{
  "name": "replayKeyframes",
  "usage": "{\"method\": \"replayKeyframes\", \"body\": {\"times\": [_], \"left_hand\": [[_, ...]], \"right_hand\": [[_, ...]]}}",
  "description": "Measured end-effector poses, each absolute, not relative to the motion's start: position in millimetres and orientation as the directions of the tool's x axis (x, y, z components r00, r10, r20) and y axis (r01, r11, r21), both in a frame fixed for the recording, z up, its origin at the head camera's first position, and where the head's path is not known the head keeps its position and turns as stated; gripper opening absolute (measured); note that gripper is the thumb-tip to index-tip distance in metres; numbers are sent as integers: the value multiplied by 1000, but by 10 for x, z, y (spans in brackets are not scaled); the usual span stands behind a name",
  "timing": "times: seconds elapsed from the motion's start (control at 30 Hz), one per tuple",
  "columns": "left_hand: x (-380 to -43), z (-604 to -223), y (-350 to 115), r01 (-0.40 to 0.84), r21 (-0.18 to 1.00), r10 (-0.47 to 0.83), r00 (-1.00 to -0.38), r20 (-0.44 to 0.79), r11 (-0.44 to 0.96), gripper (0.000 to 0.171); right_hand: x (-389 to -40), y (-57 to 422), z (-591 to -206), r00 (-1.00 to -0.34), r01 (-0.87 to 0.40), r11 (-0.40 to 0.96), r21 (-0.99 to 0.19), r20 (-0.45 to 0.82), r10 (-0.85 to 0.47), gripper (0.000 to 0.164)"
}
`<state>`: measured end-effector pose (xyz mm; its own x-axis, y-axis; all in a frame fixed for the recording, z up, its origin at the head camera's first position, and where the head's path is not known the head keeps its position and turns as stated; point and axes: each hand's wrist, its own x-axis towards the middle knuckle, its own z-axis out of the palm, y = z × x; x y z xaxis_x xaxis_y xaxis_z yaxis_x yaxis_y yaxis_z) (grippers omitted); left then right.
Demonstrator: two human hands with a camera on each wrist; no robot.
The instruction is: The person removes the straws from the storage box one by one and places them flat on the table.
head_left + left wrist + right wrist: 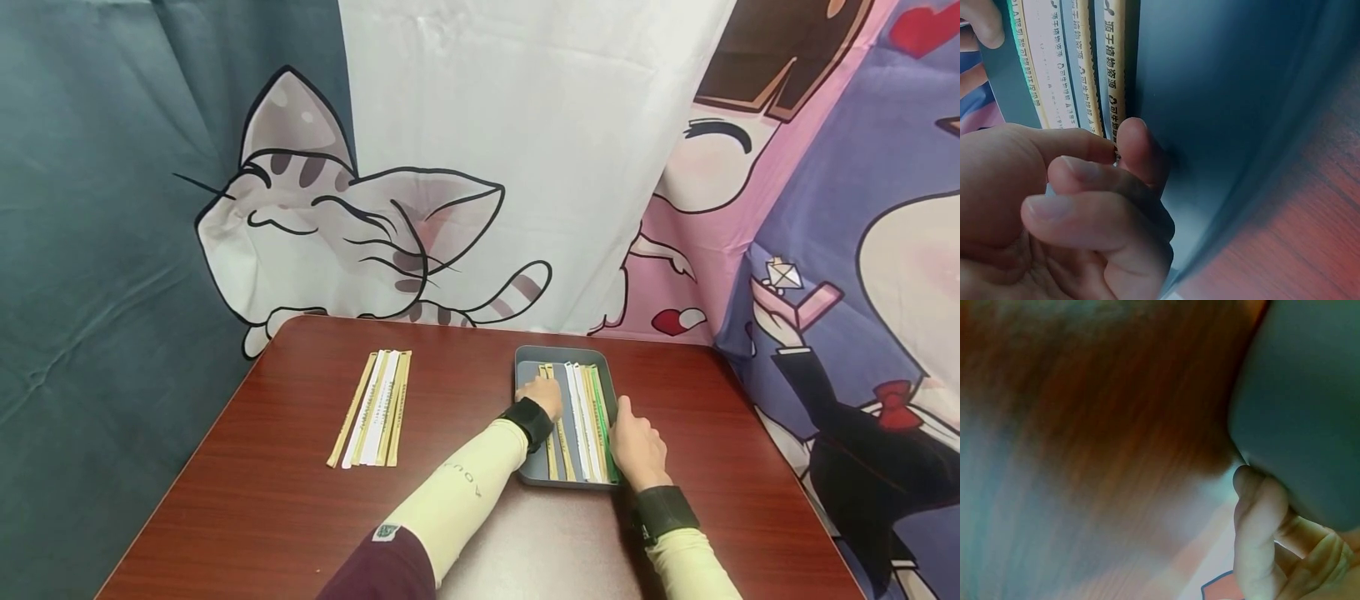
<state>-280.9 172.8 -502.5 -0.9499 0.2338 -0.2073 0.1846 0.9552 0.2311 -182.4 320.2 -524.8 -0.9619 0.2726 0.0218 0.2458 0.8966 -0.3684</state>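
A grey rectangular tray (567, 483) holds several straws in paper wrappers, some yellow-brown, some white and one green, lying lengthwise side by side. My left hand (542, 397) reaches into the tray's left part. In the left wrist view its thumb and index finger pinch the end of a yellow-brown wrapped straw (1113, 56), while the other fingers curl beside it. Along the tray's right wall, my right hand (640, 448) grips the side, thumb at the rim. From the right wrist view, its fingers (1257, 531) bend against the tray's outer wall.
To the left on the brown wooden table (247, 467) lies a loose row of more wrapped straws (372, 408), yellow-brown and white. Behind the table hangs a printed cloth (585, 167) with a cartoon cat and figures.
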Motion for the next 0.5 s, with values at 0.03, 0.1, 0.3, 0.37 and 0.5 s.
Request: {"method": "replayKeyframes", "body": {"times": [0.03,0.1,0.3,0.37,0.5], "left_hand": [[-2808,-5023,1724,183,233,233,-950,-206,955,25],[-2806,-5021,1716,185,239,236,-950,-204,953,24],[-2818,-5024,1699,206,267,251,-956,-150,942,22],[-2816,-5007,1693,215,280,257,-958,-124,936,21],[-2805,-4927,1664,239,310,271,-960,-64,920,17]], "right_hand": [[-1824,3198,-5250,-962,245,897,-368,22,272,15],[-1826,3195,-5254,-963,243,896,-373,18,269,15],[-1817,3187,-5254,-964,240,895,-376,12,264,15],[-1815,3191,-5254,-965,237,897,-374,16,262,16],[-1820,3207,-5248,-965,233,899,-371,27,261,16]]}}
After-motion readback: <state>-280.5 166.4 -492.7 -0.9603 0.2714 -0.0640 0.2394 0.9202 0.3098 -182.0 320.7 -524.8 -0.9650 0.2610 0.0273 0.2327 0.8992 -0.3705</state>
